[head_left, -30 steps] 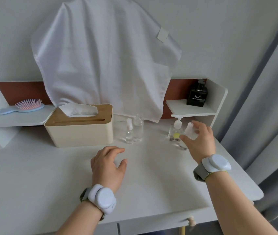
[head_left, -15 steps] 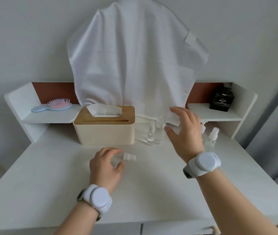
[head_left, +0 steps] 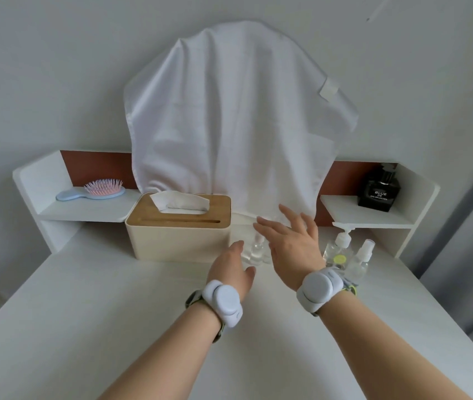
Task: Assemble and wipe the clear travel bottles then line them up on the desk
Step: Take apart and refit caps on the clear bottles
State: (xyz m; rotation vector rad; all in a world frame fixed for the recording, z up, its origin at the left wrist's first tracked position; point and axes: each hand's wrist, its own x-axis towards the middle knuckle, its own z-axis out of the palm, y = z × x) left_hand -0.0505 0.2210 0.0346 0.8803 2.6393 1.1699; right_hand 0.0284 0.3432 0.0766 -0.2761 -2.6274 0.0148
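Four clear plastic travel bottles are standing upright, long axes vertical, at the far side of the white desk (head_left: 85, 298): two small ones (head_left: 257, 249) partly hidden behind the hands, a pump bottle (head_left: 340, 246) and a spray bottle (head_left: 362, 259) to the right. The left hand (head_left: 231, 268) is lying loosely open; the right hand (head_left: 290, 243) is spreading its fingers, gripping nothing. The black perfume flask (head_left: 379, 190) is reading "BLUE DE".
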